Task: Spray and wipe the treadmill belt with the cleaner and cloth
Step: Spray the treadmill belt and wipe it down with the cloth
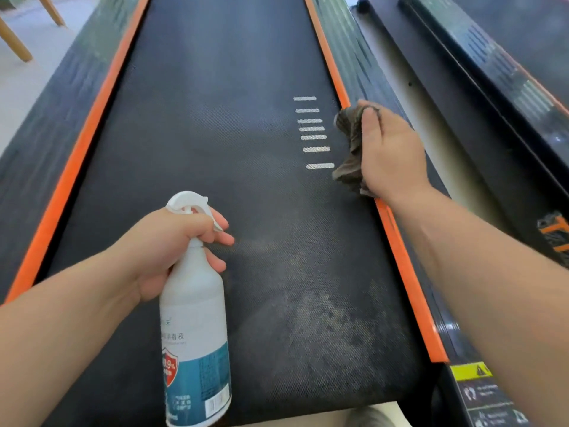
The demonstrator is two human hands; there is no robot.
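The black treadmill belt (pixel 215 143) runs away from me between two orange side strips. My left hand (pixel 166 251) grips the neck of a white spray bottle (pixel 194 328) with a blue label, fingers at the trigger, above the near part of the belt. My right hand (pixel 391 155) holds a bunched brown cloth (pixel 351 134) at the belt's right edge, beside several white stripes (pixel 311 131) printed on the belt. A pale, speckled wet patch (pixel 323 322) shows on the near right of the belt.
An orange strip (pixel 397 241) and a black side rail border the belt on the right; a second treadmill (pixel 508 72) lies beyond. Wooden chair legs (pixel 18 41) stand on the floor at far left. A yellow warning label (pixel 471 371) sits at near right.
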